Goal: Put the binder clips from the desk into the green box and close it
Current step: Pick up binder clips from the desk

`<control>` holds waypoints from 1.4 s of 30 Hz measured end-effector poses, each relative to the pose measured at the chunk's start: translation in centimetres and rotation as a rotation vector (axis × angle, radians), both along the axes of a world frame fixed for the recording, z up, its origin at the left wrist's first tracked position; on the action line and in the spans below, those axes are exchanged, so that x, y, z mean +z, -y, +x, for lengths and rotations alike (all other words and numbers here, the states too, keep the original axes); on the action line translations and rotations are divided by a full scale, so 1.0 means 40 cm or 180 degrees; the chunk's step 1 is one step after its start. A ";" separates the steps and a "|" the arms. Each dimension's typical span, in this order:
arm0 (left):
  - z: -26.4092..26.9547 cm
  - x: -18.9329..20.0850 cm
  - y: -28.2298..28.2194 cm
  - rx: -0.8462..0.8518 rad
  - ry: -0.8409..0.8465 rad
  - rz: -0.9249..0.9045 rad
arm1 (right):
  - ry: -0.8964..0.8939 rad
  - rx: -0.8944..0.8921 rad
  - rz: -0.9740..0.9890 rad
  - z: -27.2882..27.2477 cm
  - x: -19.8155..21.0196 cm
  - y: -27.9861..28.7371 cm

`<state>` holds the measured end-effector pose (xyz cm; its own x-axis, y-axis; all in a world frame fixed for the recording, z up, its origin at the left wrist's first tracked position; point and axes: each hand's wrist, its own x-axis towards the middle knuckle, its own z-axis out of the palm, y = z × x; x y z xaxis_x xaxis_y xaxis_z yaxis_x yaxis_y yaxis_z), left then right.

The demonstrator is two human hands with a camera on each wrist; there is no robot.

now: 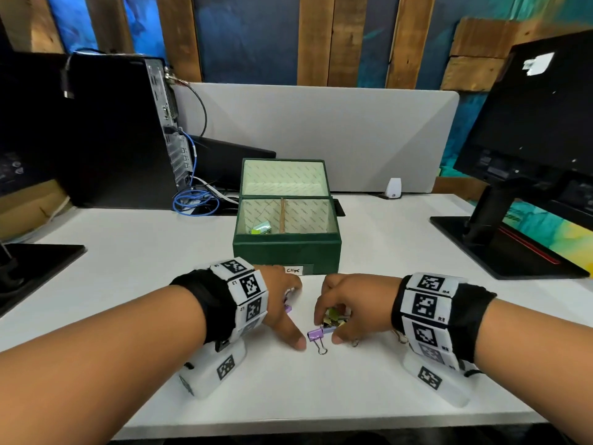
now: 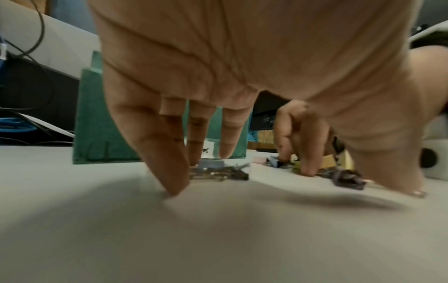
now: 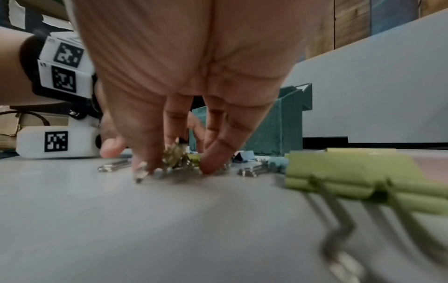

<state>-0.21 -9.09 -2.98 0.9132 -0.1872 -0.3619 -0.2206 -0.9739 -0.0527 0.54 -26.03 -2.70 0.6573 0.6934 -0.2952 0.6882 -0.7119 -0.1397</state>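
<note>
The green box stands open mid-desk, its lid upright, with a green clip in its left compartment. Both hands are down on the desk just in front of it. My left hand has straight fingers touching the desk beside a few binder clips, thumb spread wide. My right hand pinches a small heap of binder clips between thumb and fingers. A purple clip lies between the two thumbs. A green clip and a blue one lie loose by the right wrist.
A black computer tower with blue cables stands at the back left. A monitor on a stand is at the right, another base at the left. A grey divider backs the desk.
</note>
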 end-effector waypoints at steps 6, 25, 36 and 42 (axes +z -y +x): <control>-0.007 -0.006 0.025 -0.0108 0.0184 0.0046 | 0.0035 -0.0039 0.0092 0.007 -0.006 0.000; -0.008 -0.018 0.047 -0.0403 0.0161 -0.0391 | -0.0194 -0.0276 -0.0124 -0.006 0.007 0.005; -0.007 -0.033 0.047 -0.0384 0.0372 -0.0508 | -0.0046 -0.0463 0.0007 0.016 -0.011 0.009; 0.001 -0.027 0.052 -0.0488 0.0231 -0.0467 | 0.0000 -0.0640 0.0006 0.019 -0.015 0.012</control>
<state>-0.17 -11.19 -4.06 0.8926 -0.3717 -0.2550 -0.3675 -0.9277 0.0661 1.29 -26.51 -3.29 0.7827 0.5487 -0.2939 0.5322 -0.8348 -0.1410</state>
